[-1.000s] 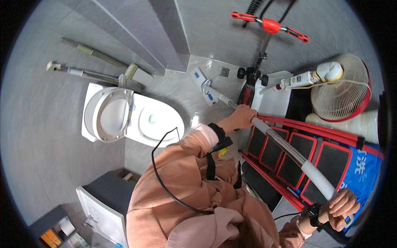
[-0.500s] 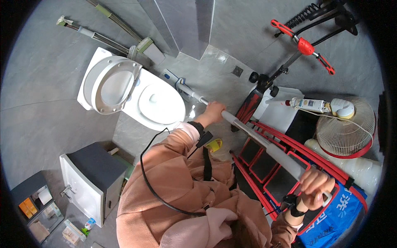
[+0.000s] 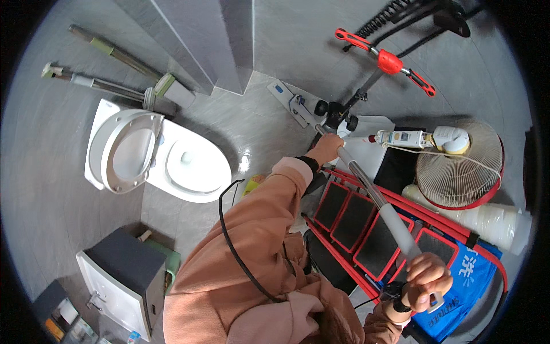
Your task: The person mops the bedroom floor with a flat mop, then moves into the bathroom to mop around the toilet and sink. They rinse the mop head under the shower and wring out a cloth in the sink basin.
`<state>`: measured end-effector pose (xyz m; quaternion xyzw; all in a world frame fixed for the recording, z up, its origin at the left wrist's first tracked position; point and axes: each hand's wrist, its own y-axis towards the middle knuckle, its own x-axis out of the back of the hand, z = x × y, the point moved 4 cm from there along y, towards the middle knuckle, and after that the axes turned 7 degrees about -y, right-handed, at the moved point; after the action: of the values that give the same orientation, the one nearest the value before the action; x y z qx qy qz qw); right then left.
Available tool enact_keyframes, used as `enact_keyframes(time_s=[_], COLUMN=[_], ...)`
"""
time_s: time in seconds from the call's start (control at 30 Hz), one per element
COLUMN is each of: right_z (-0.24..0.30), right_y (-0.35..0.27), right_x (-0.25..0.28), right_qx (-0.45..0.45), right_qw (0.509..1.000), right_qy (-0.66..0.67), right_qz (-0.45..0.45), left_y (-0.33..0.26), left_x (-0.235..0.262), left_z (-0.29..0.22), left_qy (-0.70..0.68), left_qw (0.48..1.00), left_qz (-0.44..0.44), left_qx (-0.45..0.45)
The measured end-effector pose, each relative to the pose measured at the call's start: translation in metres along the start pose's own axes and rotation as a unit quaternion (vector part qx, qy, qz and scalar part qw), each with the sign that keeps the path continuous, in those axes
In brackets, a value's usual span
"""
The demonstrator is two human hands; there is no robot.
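From my end of the feed, the largest thing I see is a red-framed stepladder (image 3: 376,250) with black treads, at the right. A white toilet (image 3: 213,163) stands at the left with its lid and seat raised, and a dark cabinet (image 3: 123,259) carrying a white washbasin (image 3: 118,305) is below it in my view. The flat mop (image 3: 369,186) slants across the middle: its pole passes above the stepladder, and its pale head (image 3: 281,94) lies at the far floor, close to a black wheel (image 3: 321,108). A fan (image 3: 458,178) with a round wire grille sits beyond the stepladder. I have both hands on the pole: the left hand (image 3: 325,149) is wrapped around it lower down, the right hand (image 3: 427,280) closed around the grey grip near its upper end.
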<state>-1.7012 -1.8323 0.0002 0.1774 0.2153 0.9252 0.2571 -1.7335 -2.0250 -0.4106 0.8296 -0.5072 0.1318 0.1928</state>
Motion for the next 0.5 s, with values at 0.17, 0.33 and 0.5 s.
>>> enact_keyframes(time_s=[0.17,0.33,0.5], right_z=[0.037,0.112,0.142], right_y=[-0.009,-0.015,-0.050], right_x=[0.043,0.111,0.138], right_qx=[0.032,0.014,-0.016], right_qw=[0.997,0.973,0.982], right_qy=[0.055,-0.053,-0.089], right_qz=[-0.053,-0.223,-0.167], left_y=[-0.013,-0.031,-0.064], left_x=[0.007,0.010,0.004], left_z=[-0.046,-0.126,-0.164], left_qy=[-0.010,-0.035,-0.087], left_qw=[1.000,0.993,0.964], left_qz=[0.021,0.109,0.248], left_qx=[-0.021,-0.034,0.039])
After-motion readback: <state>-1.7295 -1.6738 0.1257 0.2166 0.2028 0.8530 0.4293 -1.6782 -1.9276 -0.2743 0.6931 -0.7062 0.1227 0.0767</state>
